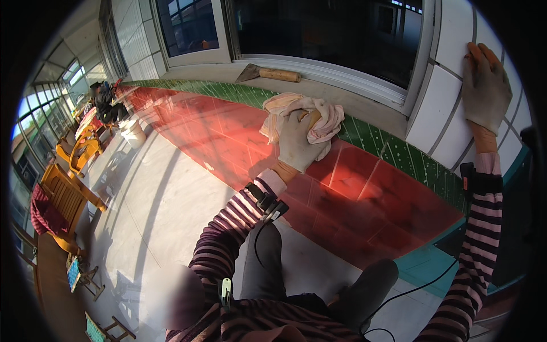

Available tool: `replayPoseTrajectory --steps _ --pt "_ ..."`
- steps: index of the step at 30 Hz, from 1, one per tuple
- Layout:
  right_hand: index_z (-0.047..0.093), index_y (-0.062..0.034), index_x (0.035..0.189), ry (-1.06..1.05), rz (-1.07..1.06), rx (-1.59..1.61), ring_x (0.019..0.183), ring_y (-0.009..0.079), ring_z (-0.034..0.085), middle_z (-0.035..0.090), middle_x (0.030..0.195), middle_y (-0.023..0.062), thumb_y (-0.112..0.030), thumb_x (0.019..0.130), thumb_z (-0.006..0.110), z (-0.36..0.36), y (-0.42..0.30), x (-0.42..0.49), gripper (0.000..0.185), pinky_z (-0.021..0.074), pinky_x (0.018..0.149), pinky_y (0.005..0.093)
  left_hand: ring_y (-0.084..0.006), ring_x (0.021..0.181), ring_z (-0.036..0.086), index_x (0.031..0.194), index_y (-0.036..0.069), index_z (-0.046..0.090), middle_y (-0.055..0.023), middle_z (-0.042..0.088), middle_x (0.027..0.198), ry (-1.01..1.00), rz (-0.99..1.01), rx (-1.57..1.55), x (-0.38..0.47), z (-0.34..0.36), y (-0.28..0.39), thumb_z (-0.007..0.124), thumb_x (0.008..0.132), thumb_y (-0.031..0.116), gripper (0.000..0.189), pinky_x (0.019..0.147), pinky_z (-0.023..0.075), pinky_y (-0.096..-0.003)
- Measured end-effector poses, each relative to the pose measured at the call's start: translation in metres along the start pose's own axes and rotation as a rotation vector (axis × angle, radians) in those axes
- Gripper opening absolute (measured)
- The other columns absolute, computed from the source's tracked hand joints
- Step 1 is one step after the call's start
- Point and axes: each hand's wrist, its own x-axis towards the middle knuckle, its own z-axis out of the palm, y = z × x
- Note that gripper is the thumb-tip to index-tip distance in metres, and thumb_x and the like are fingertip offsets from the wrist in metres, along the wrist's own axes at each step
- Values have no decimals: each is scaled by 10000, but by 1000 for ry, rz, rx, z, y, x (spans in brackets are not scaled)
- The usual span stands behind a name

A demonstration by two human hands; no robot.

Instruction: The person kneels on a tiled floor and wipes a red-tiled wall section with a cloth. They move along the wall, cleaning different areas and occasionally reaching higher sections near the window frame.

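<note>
My left hand (299,139), in a pale work glove, grips a bunched pink-and-white striped cloth (327,117). The cloth lies over the green speckled tile edge (363,137) and the red tiled wall (226,124) below it. My right hand (487,85), in a glove with orange fingertips, lies spread against the white wall tiles (440,102) beside the window frame, with nothing seen in it. A scraper with a wooden handle (280,75) rests on the window sill, behind the cloth and apart from both hands.
A teal edge (423,265) borders the red tiles at lower right, where a black cable (421,290) hangs near my right arm. Farther left are a white bucket (133,132), a wooden bench (64,196), small folding stools (81,275) and a seated person (109,104).
</note>
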Motion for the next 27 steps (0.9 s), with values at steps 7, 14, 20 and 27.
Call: replayPoseTrajectory --steps 7,14,20,27 --pt "670 -171 1337 2 16 13 1022 306 716 701 1125 125 -399 1001 614 0 -1 4 409 574 912 452 -385 1082 595 1193 128 700 -149 632 1140 34 -118 -194 -15 8 21 855 707 247 524 923 490 -486" --pt "639 -47 979 7 128 333 1150 396 562 624 1138 144 -52 840 666 -46 -28 16 141 430 1034 504 -327 978 638 1152 86 676 -141 642 1080 122 69 -39 8 44 65 828 752 258 461 845 518 -465" --pt "642 -55 988 11 141 277 1149 372 577 623 1144 143 -61 860 666 -61 -39 25 130 448 1023 491 -332 906 657 974 151 712 -59 663 973 -498 45 -71 -58 59 98 801 743 312 295 795 520 -483" --pt "658 -53 991 19 128 271 1161 365 578 633 1160 141 -70 877 660 -52 -35 20 115 443 1039 491 -354 1028 586 1151 129 675 -136 635 1093 166 -190 -378 9 46 94 858 727 359 516 895 468 -477"
